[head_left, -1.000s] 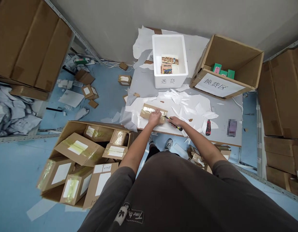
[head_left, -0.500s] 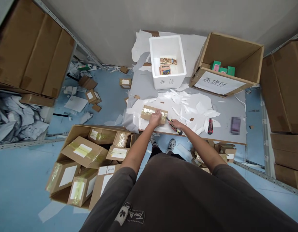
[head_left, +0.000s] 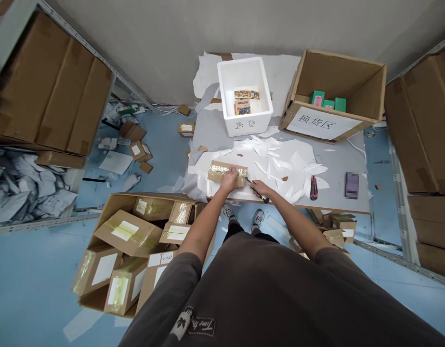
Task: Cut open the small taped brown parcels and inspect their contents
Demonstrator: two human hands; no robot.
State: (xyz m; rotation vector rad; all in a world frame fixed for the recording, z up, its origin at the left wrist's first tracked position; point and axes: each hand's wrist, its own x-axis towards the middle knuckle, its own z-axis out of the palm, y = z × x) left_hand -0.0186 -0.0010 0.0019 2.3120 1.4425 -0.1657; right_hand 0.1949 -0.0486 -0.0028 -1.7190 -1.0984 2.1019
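Note:
A small taped cardboard box lies flat on torn white paper at the table's front edge. My left hand grips it from above near its right half, fingers wrapped over the tape. In my right hand is a yellow-and-black utility knife, its tip at the box's right end. Whether the blade touches the cardboard is too small to tell. To the right, a red-and-black tool rests on the table.
A white foam box and an open carton with green boxes stand at the table's back. A pixelated purple item lies at the right. At the lower left is a large carton of taped boxes.
The camera view has shifted slightly. My left hand is still on the box, and the knife in my right hand stays at the box's right end.

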